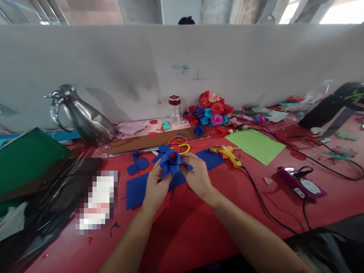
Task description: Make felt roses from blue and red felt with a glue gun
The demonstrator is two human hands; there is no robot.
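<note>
A blue paper flower (170, 162) with a red centre is held up between both my hands over the table. My left hand (157, 185) pinches it from the left and below. The fingers of my right hand (197, 175) close on its right edge. Under my hands lies a blue paper sheet (138, 191). Cut blue petals (138, 166) rest to the left. Just behind the flower are scissors with yellow handles (184, 148). A yellow glue gun (229, 154) lies to the right of my right hand.
A steel jug (81, 115) and a red-lidded glass jar (175, 110) stand by the wall, with a heap of paper roses (210, 110) beside them. Green paper (257, 144) and a purple power strip (303, 184) with cords lie right. Black plastic (65, 189) covers the left.
</note>
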